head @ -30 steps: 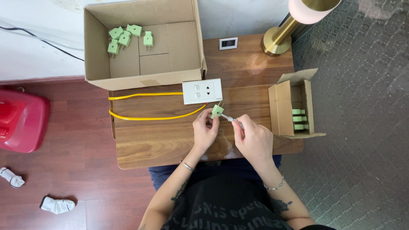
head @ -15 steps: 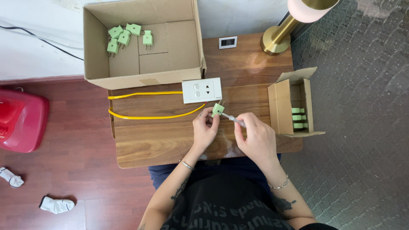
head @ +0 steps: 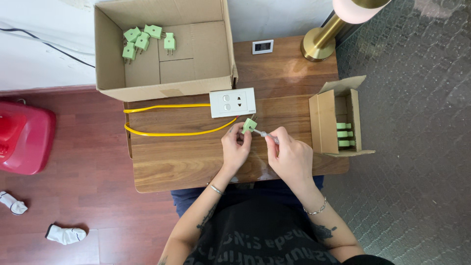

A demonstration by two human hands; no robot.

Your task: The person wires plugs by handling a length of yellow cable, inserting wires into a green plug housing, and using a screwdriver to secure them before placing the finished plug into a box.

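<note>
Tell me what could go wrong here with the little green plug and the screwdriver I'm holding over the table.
1. The small screwdriver in the right hand points toward the left hand gripping the small green plastic plug; a slip could jab a finger.
2. The plug is held in the air above the wooden table, so it, or any small part that comes loose, might drop and roll off.
3. The yellow cable lies looped beside the left hand and could snag it.
</note>
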